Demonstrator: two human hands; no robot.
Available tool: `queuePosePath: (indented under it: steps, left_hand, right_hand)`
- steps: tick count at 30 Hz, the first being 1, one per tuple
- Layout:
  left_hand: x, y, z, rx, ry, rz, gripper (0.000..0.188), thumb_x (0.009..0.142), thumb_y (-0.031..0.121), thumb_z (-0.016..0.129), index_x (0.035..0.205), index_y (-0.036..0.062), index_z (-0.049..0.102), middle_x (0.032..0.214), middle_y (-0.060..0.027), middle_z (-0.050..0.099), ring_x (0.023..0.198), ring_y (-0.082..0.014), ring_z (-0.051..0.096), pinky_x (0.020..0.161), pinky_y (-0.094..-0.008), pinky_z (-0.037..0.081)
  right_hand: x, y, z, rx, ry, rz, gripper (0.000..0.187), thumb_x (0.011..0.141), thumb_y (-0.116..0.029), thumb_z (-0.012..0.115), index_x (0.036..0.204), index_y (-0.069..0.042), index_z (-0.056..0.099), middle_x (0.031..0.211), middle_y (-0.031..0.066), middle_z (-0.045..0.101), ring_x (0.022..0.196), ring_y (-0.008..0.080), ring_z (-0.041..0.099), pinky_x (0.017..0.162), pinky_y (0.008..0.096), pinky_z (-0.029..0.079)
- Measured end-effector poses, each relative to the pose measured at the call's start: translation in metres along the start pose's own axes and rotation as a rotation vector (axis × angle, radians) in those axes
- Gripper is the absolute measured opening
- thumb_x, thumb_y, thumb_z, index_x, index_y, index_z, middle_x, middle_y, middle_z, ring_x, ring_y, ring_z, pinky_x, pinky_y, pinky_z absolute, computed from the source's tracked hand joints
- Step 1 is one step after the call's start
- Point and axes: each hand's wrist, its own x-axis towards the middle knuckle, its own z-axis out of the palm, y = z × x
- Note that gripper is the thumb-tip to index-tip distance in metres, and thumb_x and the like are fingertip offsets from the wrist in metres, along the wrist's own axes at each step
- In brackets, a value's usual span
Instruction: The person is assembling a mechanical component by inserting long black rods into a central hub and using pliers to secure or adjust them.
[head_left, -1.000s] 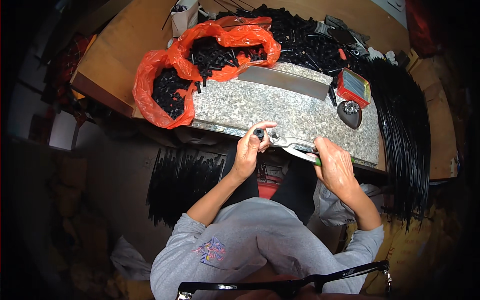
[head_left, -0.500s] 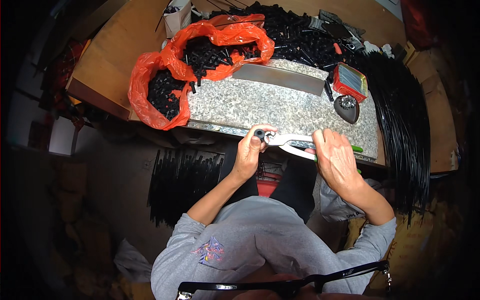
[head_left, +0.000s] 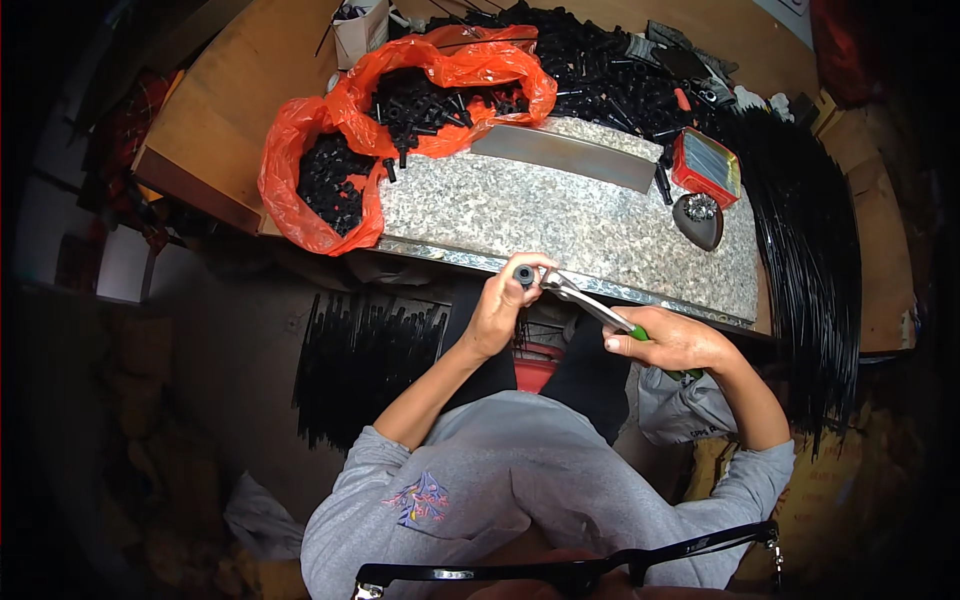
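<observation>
My left hand [head_left: 494,318] is closed around a small black cylindrical part [head_left: 524,273], whose round end with a hole in it shows above the thumb. My right hand [head_left: 672,340] grips green-handled pliers [head_left: 592,304]. The metal jaws of the pliers meet the side of the black part by my left fingertips; what exactly lies between the jaws is too small to make out. Both hands are in front of the table's near edge, above my lap.
A speckled stone slab [head_left: 560,225] carries a grey metal bar [head_left: 560,158]. Two orange bags [head_left: 285,200] of black parts stand at left. At right lie a red box [head_left: 708,168], a dark dish [head_left: 698,224] of shiny bits and long black rods [head_left: 805,250]. More rods [head_left: 365,360] stand below.
The pliers' handles have swung down toward me and are squeezed closer together, with my right hand lower and rolled over. My left hand stays nearly in place with the black part.
</observation>
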Motion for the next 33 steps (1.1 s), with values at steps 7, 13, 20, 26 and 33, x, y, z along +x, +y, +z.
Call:
queuePosePath:
  steps: [7,13,20,26,33]
  left_hand:
    - [-0.004,0.010,-0.002,0.281,-0.064,0.024,0.026,0.087,0.022,0.057,0.096,0.0030,0.043,0.076,-0.0050,0.051,0.062,-0.0118,0.043,0.057,-0.0257,0.038]
    - [-0.005,0.012,-0.009,0.308,-0.086,0.051,0.023,0.091,0.023,0.048,0.101,0.0025,0.043,0.076,-0.0031,0.045,0.066,-0.0099,0.041,0.063,-0.0243,0.037]
    - [-0.005,0.021,-0.008,-0.016,-0.040,-0.064,0.027,0.089,0.012,0.051,0.113,0.0018,0.044,0.076,0.0014,0.042,0.068,-0.0065,0.038,0.064,-0.0197,0.035]
    - [-0.014,0.125,-0.064,-0.182,0.323,0.422,0.027,0.091,0.024,0.048,0.107,0.0021,0.042,0.060,0.0020,0.031,0.049,-0.0089,0.031,0.047,-0.0243,0.031]
    - [-0.121,0.292,-0.183,0.129,0.322,0.744,0.029,0.084,0.016,0.055,0.096,-0.0065,0.042,0.069,0.0022,0.033,0.054,-0.0097,0.026,0.054,-0.0259,0.025]
  right_hand:
    - [-0.007,-0.021,-0.003,0.095,-0.129,0.175,0.037,0.091,-0.035,0.047,0.085,0.002,0.052,0.067,0.0094,0.055,0.064,0.0194,0.054,0.061,0.0341,0.044]
    - [-0.002,-0.034,0.008,-0.013,-0.039,0.174,0.037,0.090,-0.033,0.048,0.085,0.003,0.052,0.065,0.0106,0.056,0.061,0.0198,0.055,0.060,0.0355,0.044]
    - [0.018,0.005,0.031,0.750,-0.180,0.193,0.019,0.090,-0.023,0.052,0.090,-0.005,0.047,0.065,-0.0007,0.045,0.053,0.0048,0.041,0.047,0.0199,0.037]
    - [0.029,0.076,0.000,-0.314,0.640,0.198,0.031,0.081,-0.028,0.063,0.090,0.000,0.050,0.074,0.0145,0.055,0.063,0.0302,0.053,0.060,0.0376,0.043]
    - [0.012,0.103,-0.021,-0.862,0.927,0.218,0.040,0.075,-0.017,0.066,0.106,0.002,0.050,0.107,0.0222,0.050,0.101,0.0368,0.048,0.085,0.0418,0.039]
